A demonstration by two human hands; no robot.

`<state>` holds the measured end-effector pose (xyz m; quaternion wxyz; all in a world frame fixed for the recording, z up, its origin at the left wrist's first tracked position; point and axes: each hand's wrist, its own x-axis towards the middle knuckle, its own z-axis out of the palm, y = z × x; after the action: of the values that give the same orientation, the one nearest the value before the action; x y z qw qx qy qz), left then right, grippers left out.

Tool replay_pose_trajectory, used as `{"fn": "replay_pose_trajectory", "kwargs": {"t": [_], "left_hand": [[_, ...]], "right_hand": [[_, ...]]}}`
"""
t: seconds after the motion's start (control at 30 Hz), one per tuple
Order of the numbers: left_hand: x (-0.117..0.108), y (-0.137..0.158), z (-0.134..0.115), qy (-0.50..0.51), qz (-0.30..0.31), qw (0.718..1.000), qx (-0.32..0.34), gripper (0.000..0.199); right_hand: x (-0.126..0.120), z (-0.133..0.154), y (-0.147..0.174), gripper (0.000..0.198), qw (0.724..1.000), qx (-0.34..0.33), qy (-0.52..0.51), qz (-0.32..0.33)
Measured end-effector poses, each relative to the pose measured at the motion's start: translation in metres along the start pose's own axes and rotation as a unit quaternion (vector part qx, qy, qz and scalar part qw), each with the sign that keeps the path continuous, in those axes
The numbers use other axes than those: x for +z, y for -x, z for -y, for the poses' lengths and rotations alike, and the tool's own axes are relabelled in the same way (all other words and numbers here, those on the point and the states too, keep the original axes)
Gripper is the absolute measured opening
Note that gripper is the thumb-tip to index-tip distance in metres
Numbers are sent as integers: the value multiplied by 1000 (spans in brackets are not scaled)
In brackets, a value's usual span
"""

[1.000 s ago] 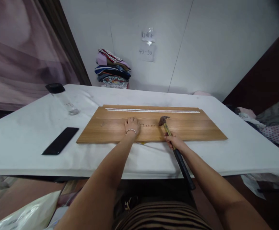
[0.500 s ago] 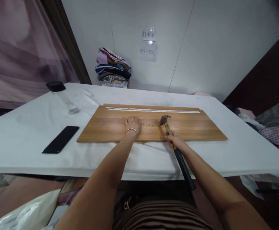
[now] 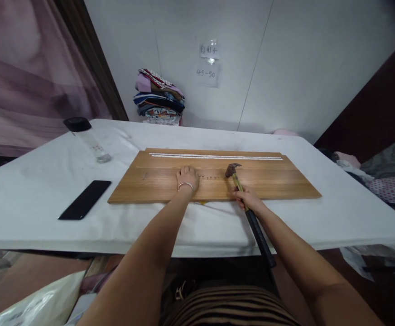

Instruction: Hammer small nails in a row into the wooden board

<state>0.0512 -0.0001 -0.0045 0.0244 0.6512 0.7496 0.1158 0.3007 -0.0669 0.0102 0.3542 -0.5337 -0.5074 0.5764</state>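
Observation:
A wooden board (image 3: pixel 272 179) lies flat on the white-covered table (image 3: pixel 214 226). My left hand (image 3: pixel 187 178) rests flat on it, fingers stretched forward, a bracelet at the wrist. To the right of that hand runs a row of several small nails (image 3: pixel 211 178) standing in the wood. My right hand (image 3: pixel 247 198) is wrapped round the shaft of a claw hammer (image 3: pixel 258 237); the dark grip sticks out below toward me. The hammer's head is at the right end of the nail row; whether it touches a nail there I cannot make out.
Two white strips (image 3: pixel 218 157) run along the board's far edge. A black phone (image 3: pixel 85 199) and a clear bottle with a dark lid (image 3: pixel 90 140) are at the left. Folded clothes (image 3: pixel 160 97) are stacked at the back by the wall, below paper signs (image 3: pixel 207 74).
Both hands and the hammer keep their places on the board. Only the camera view has shifted slightly.

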Motion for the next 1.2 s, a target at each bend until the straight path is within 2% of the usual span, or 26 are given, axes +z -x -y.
{"fn": "replay_pose_trajectory", "kwargs": {"t": [0.67,1.2], "left_hand": [[-3,3,0,6,-10,1000,0,43],[-7,7,-1,15,12,1000,-2,43]], "right_hand": [[4,3,0,34,1000,3,-20,3],[5,-4,2,36,1000,10,-4,-8]]}}
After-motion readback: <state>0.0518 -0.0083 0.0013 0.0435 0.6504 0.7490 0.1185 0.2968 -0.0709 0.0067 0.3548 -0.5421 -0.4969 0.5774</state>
